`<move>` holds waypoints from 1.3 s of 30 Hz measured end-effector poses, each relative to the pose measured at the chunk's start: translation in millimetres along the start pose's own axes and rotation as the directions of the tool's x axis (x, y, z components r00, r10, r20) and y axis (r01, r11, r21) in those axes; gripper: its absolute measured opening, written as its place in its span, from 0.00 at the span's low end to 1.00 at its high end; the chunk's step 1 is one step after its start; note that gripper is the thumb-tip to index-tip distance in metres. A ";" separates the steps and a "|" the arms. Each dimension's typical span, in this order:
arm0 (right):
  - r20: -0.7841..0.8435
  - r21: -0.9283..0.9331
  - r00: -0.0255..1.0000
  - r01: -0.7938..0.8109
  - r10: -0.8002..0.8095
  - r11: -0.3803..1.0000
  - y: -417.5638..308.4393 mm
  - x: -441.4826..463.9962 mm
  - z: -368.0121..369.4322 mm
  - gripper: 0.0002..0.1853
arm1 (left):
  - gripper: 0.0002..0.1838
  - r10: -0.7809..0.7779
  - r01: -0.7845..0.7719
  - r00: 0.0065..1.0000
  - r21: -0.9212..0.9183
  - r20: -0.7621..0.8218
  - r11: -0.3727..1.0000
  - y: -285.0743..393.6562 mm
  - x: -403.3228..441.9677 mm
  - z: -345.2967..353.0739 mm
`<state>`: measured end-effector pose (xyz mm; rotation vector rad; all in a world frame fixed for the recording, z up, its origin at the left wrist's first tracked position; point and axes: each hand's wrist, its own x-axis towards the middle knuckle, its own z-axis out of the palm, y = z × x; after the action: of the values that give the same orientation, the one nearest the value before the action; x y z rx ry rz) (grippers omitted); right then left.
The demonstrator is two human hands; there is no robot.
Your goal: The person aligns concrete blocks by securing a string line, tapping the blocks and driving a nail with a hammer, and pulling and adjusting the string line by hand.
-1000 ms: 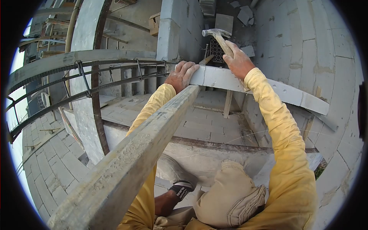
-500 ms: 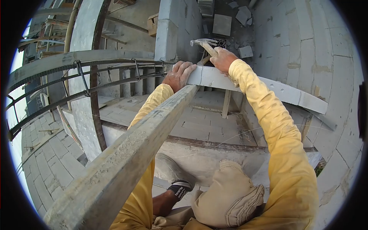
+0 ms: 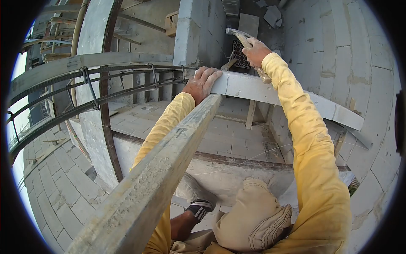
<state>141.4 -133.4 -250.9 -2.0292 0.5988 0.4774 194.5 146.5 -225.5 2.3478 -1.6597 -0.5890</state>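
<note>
My right hand (image 3: 256, 53) is wrapped around the handle of a claw hammer (image 3: 240, 35), raised above a long white block (image 3: 249, 88). The hammer's head points up and left, and its handle end shows below the hand. At the block's left end, my left hand (image 3: 203, 85) presses its bent fingers over the top edge. A thin crack runs down the block just right of those fingers. The rough, mortar-crusted beam (image 3: 165, 158) slants from below my left hand toward the lower left.
Curved rebar (image 3: 55, 120) with tied stirrups ends beside my left hand. A grey block pillar (image 3: 186, 40) rises behind it. A dark perforated crate (image 3: 242, 57) and broken blocks (image 3: 272, 16) lie below. A thin string (image 3: 245, 162) crosses in front of my knees.
My right hand has lifted the hammer up and to the right, away from the block, tilting it. My left hand stays on the block's end. The view has shifted slightly.
</note>
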 end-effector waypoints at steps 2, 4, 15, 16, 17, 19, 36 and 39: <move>-0.067 0.049 0.998 -0.001 0.004 0.999 -8.9 -31.9 -3.3 0.26 | 0.42 0.002 -0.002 1.000 -0.011 -0.006 1.000 -1.2 -2.2 0.5; -0.010 0.060 0.999 -0.037 0.038 0.998 -18.3 -52.4 -9.1 0.28 | 0.42 0.001 -0.001 1.000 -0.013 -0.006 1.000 -0.1 -0.6 0.5; -0.209 -0.047 0.972 -0.122 0.110 0.991 -31.0 -66.5 15.5 0.30 | 0.42 0.015 -0.015 0.999 0.014 -0.041 1.000 -4.1 0.4 7.8; -0.070 -0.044 0.995 -0.075 0.072 0.996 -18.0 -50.7 21.9 0.28 | 0.42 0.016 -0.015 0.999 0.027 -0.038 1.000 -4.8 3.8 7.6; 0.073 -0.028 0.997 -0.030 0.032 0.999 -5.5 -35.2 28.0 0.26 | 0.42 0.015 -0.013 0.999 0.038 -0.029 0.999 -6.0 5.0 8.1; 0.165 -0.003 0.986 -0.006 0.006 1.000 1.8 -23.0 30.3 0.25 | 0.42 0.005 -0.004 0.999 0.018 -0.036 1.000 -3.7 -1.8 9.9; -0.162 -0.131 0.974 0.140 -0.161 0.981 32.0 -67.2 -39.1 0.30 | 0.43 0.007 -0.007 0.999 0.025 -0.034 1.000 1.3 -0.2 1.4; -0.088 -0.312 0.981 0.139 -0.174 0.940 68.9 -54.7 -33.8 0.30 | 0.42 0.003 -0.003 0.999 0.006 -0.032 1.000 0.9 0.0 2.1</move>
<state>60.1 -181.2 -251.1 -2.3907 0.4460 0.3772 192.8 146.4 -227.1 2.3461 -1.6537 -0.5437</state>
